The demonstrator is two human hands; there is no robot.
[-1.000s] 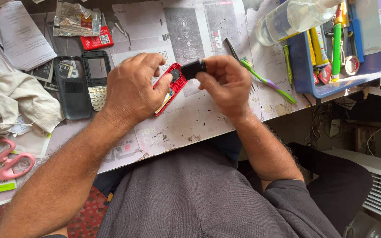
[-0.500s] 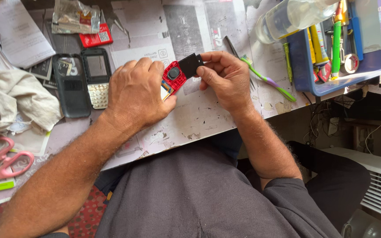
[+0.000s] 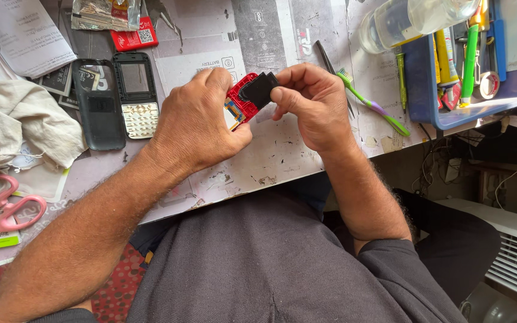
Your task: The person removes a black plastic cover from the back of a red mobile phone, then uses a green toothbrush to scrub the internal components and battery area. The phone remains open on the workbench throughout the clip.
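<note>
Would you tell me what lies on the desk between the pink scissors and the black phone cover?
In the head view, a crumpled whitish cloth lies between the pink scissors and the black phone cover.

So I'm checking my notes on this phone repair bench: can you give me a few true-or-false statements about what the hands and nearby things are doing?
1. The left hand holds a red phone frame. True.
2. The right hand pinches a small black part. True.
3. The pink scissors are in the right hand. False: they lie on the table's left edge.
4. The green toothbrush stands in the blue tray. False: it lies on the table beside it.
</note>
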